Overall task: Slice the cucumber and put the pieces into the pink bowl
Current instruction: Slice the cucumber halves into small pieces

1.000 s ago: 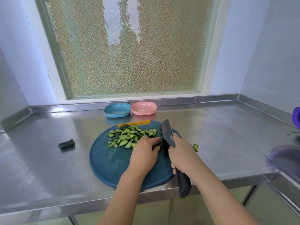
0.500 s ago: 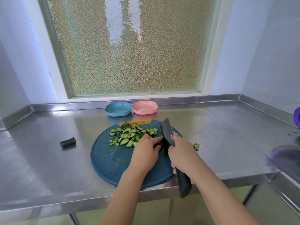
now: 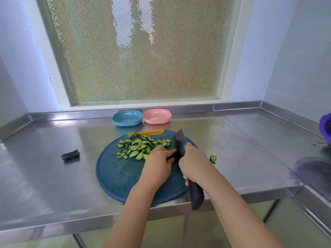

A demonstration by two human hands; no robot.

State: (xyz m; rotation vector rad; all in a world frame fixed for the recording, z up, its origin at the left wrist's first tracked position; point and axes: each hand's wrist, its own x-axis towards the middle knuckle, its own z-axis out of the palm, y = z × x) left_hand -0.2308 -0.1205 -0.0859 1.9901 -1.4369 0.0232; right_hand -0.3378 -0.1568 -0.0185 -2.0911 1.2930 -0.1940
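A pile of cut cucumber pieces (image 3: 138,146) lies on the far half of a round blue cutting board (image 3: 116,176). My left hand (image 3: 158,163) presses down on the last dark bit of cucumber (image 3: 171,156), mostly hidden under my fingers. My right hand (image 3: 194,162) grips a dark cleaver (image 3: 180,145) by its handle, with the blade upright right beside my left fingertips. The pink bowl (image 3: 157,116) stands at the back by the window, with no cucumber in it.
A blue bowl (image 3: 127,118) sits left of the pink one. A cucumber end (image 3: 70,155) lies on the steel counter (image 3: 53,176) at the left; one slice (image 3: 213,159) lies off the board at the right. A purple object (image 3: 326,127) shows at the right edge.
The hands and cleaver stay at the same spot on the board; the view has shifted slightly. The pile looks the same.
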